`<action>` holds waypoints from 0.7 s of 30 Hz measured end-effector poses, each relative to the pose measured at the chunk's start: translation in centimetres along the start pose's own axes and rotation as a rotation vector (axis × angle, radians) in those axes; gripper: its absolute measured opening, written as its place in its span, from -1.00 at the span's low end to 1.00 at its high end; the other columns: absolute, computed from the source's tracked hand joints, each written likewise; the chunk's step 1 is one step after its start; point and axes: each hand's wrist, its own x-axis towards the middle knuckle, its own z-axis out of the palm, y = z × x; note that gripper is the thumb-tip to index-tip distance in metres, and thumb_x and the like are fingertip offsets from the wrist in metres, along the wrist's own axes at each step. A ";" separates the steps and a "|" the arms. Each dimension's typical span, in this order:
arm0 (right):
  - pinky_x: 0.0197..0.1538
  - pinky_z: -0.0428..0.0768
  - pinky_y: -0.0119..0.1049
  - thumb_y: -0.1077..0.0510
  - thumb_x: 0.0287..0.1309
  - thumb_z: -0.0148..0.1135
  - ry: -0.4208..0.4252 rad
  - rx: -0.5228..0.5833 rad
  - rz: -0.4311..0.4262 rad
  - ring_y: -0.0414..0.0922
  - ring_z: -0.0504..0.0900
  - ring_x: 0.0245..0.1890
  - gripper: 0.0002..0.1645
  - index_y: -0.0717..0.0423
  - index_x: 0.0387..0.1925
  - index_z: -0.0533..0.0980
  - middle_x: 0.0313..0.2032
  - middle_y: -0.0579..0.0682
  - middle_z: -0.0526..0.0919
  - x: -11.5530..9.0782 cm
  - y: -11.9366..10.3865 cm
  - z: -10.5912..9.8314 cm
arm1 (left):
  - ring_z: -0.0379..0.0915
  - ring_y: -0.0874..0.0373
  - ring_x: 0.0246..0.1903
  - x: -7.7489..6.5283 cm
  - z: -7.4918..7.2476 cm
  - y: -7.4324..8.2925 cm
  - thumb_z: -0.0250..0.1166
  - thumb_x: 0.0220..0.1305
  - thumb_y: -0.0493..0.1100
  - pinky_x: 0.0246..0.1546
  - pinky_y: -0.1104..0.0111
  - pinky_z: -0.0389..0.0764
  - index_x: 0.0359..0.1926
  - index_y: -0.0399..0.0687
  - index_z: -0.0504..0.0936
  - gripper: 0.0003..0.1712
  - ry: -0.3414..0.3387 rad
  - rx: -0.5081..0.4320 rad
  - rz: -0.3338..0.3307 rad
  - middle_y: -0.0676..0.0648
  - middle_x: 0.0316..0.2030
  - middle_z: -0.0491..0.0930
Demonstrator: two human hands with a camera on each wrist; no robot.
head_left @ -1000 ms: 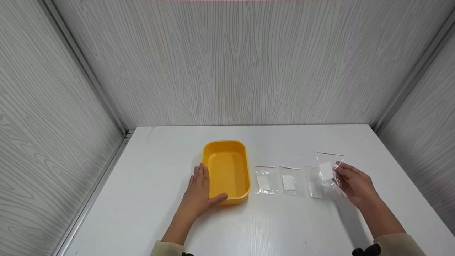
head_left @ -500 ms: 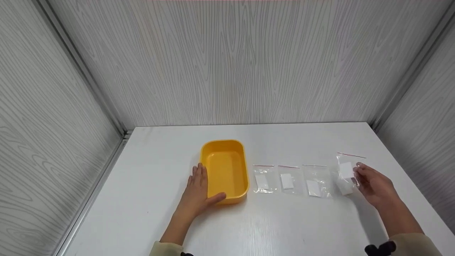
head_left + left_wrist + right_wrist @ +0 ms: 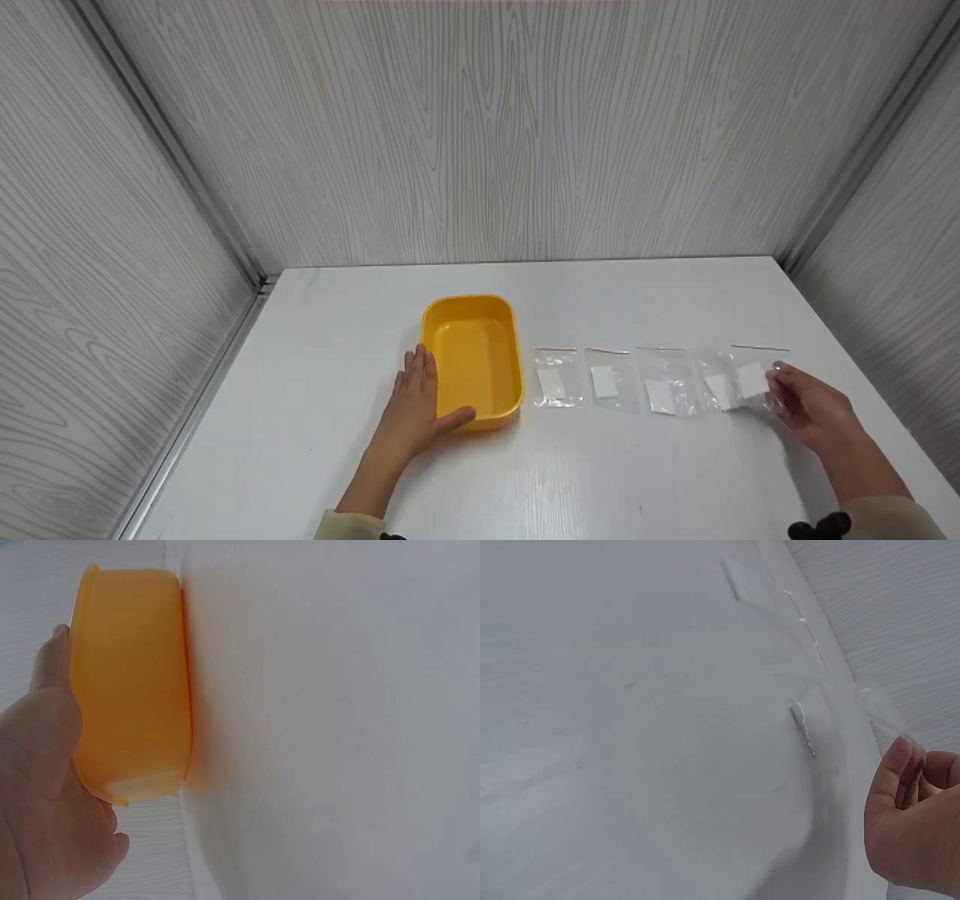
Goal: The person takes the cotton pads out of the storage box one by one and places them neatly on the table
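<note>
My left hand lies along the left side of a yellow plastic tray, fingers straight against it and thumb over its near rim. In the left wrist view the thumb and fingers touch the tray's rim. My right hand pinches the right edge of a small clear zip bag with a white piece inside. That bag overlaps in view another bag lying just left of it. In the right wrist view the fingertips hold clear film.
To the tray's right, similar zip bags, a first, a second and a third, lie in a row on the white table. A grey wood-grain panel stands behind the table, with more panels at both sides.
My right hand has moved right and then lower with the pinched bag, uncovering the third and fourth bags in the row. The left hand has stayed at the tray.
</note>
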 end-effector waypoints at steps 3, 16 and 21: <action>-0.41 0.59 -0.39 0.22 0.39 0.17 0.027 -0.054 -0.010 -0.24 0.59 -0.46 -0.76 -0.02 -0.34 0.72 -0.40 -0.11 0.72 0.2 -0.1 -0.5 | -0.46 -0.12 0.57 0.0 0.0 0.0 0.21 0.12 0.53 0.54 0.01 -0.18 0.56 -0.30 -0.22 0.39 -0.001 -0.005 0.005 -0.25 0.58 -0.33; -0.17 0.60 -0.38 0.01 0.42 0.05 0.355 -0.659 -0.059 -0.25 0.54 -0.18 -0.32 0.10 0.48 0.24 -0.17 -0.17 0.65 2.2 0.1 -2.3 | -0.51 -0.23 0.55 0.2 0.0 -0.4 0.25 0.11 0.52 0.52 -0.06 -0.16 0.58 -0.21 -0.20 0.38 0.003 -0.039 0.001 -0.20 0.59 -0.37; 0.18 0.50 0.02 -0.04 0.43 -0.11 0.428 -0.975 -0.157 0.21 0.37 0.29 -0.28 0.16 0.50 0.16 0.42 0.31 0.27 2.2 1.4 -1.6 | -0.50 -0.33 0.53 0.0 0.1 -0.8 0.31 0.06 0.50 0.46 -0.16 -0.02 0.59 -0.11 -0.12 0.35 0.047 -0.073 -0.024 -0.16 0.60 -0.33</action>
